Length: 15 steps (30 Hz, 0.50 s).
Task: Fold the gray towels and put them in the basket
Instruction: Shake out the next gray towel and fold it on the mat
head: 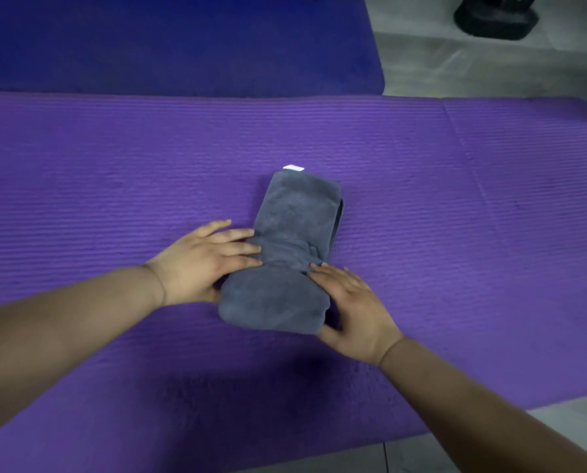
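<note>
Two hands flank a folded gray towel [295, 230] on a ribbed purple mat [456, 199], seen from a head-worn camera looking down. The towel lies as a narrow, thick bundle about midway between the mat's far and near edges. Its length runs from the near edge toward the far edge and leans slightly right. A small white tag [294, 167] pokes out at its far end. Cloth bunches into a crease across the bundle about halfway along, between the two hands.

The left hand [206, 261] rests against the towel's left side. Its fingers are straight and slightly spread, with the tips lying on the cloth at the crease, and it grips nothing. The right hand [350, 302] lies flat along the right side of the bundle's near half, its fingers straight and pointing toward the crease. Its thumb sits by the near right corner, and this hand too is spread rather than closed.

Beyond the mat's far edge lies a darker blue mat [183, 46]. Gray floor [490, 70] shows past the far right corner, with a blurred black object [495, 15] standing on it.
</note>
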Motion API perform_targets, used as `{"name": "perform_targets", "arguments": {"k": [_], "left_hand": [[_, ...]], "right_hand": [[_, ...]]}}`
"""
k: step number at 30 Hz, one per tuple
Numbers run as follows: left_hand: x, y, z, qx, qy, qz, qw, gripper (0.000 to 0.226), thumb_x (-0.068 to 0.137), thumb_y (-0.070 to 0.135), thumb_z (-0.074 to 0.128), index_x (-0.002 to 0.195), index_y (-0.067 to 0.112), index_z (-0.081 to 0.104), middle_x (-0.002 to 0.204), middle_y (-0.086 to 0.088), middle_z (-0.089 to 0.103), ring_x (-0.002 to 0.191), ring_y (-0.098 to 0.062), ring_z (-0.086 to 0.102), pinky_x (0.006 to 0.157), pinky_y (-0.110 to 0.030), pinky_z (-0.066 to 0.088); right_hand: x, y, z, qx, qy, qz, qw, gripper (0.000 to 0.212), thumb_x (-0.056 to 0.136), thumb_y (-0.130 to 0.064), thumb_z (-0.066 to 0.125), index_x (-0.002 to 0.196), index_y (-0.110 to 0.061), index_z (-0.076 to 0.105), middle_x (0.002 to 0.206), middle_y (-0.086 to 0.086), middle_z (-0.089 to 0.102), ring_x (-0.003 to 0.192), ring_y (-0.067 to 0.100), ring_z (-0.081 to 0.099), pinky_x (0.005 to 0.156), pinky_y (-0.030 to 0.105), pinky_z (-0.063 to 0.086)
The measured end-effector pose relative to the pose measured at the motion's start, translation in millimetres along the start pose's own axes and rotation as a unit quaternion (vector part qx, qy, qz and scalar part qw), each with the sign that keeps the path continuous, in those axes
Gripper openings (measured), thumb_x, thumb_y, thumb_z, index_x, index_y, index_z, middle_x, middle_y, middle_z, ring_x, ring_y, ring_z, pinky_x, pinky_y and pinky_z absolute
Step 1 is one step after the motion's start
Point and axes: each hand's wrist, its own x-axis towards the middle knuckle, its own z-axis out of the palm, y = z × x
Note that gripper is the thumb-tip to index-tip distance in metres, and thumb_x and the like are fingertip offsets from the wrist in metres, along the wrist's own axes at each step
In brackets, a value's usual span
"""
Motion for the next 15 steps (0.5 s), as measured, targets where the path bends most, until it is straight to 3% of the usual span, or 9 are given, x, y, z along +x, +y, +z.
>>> {"name": "perform_targets", "arguments": {"k": [1,3,4,6,8,10,12,15], "left_hand": [[-4,5,-1,-0.018,-0.015,-0.009,1.000,0.062,0.053,0.049,0.041,0.108,0.025,0.060,0.106,0.003,0.071,0.112,-0.013,0.041,0.107,-0.020,0.012],[-17,12,0,-0.123,-0.019,-0.044,0.991,0.072,0.054,0.060,0.044,0.113,0.024,0.062,0.115,0.009,0.066,0.119,-0.008,0.041,0.102,-0.011,0.017],[-23,18,-3,-0.218,-0.007,-0.075,0.973,0.076,0.056,0.071,0.048,0.116,0.026,0.061,0.118,0.014,0.063,0.120,-0.001,0.043,0.100,0.000,0.017],[-35,31,-14,-0.403,-0.032,-0.156,0.901,0.072,0.048,0.084,0.055,0.101,0.036,0.059,0.103,0.039,0.060,0.105,0.016,0.050,0.091,0.008,0.025],[-42,36,-7,-0.519,-0.051,-0.236,0.820,0.066,0.040,0.081,0.062,0.093,0.043,0.053,0.084,0.051,0.055,0.094,0.022,0.053,0.082,0.007,0.033],[-48,38,4,-0.605,-0.008,-0.273,0.748,0.072,0.038,0.088,0.057,0.094,0.043,0.063,0.094,0.042,0.061,0.104,0.018,0.052,0.099,-0.005,0.034],[-50,44,6,-0.634,0.031,-0.279,0.721,0.092,0.033,0.093,0.052,0.108,0.041,0.060,0.108,0.033,0.059,0.104,0.023,0.049,0.105,-0.011,0.032],[-33,58,-7,-0.612,0.053,-0.306,0.727,0.123,0.021,0.091,0.054,0.122,0.026,0.030,0.115,0.023,0.043,0.094,0.034,0.042,0.083,0.009,0.030]], "right_hand": [[-4,-3,-2,0.048,-0.007,0.007,0.999,0.064,0.070,-0.044,0.052,0.122,-0.007,0.052,0.119,0.012,0.064,0.111,0.023,0.060,0.098,0.039,0.046],[-9,-13,-13,0.171,-0.032,0.054,0.983,0.059,0.071,-0.043,0.053,0.117,-0.007,0.057,0.113,0.005,0.064,0.105,0.006,0.058,0.095,0.016,0.043],[-11,-19,-18,0.237,-0.055,0.093,0.966,0.050,0.071,-0.043,0.054,0.113,-0.015,0.058,0.110,-0.003,0.063,0.101,-0.004,0.055,0.091,0.005,0.039],[-12,-27,-21,0.358,-0.078,0.162,0.916,0.027,0.072,-0.035,0.054,0.098,-0.028,0.053,0.099,-0.013,0.060,0.087,-0.018,0.054,0.083,-0.002,0.038],[-9,-31,-18,0.411,-0.042,0.212,0.886,0.012,0.078,-0.028,0.051,0.089,-0.029,0.052,0.091,-0.013,0.059,0.074,-0.023,0.053,0.076,-0.001,0.040],[-1,-34,-17,0.416,-0.011,0.251,0.874,0.008,0.090,-0.019,0.054,0.087,-0.027,0.053,0.089,-0.010,0.059,0.068,-0.022,0.053,0.071,-0.001,0.040],[10,-39,-17,0.408,0.022,0.290,0.866,0.015,0.094,-0.020,0.047,0.081,-0.023,0.054,0.082,-0.010,0.059,0.069,-0.012,0.054,0.068,0.007,0.041],[35,-46,-15,0.360,0.062,0.365,0.856,0.032,0.094,-0.036,0.040,0.087,-0.011,0.059,0.090,0.006,0.063,0.085,0.017,0.055,0.077,0.029,0.041]]}}
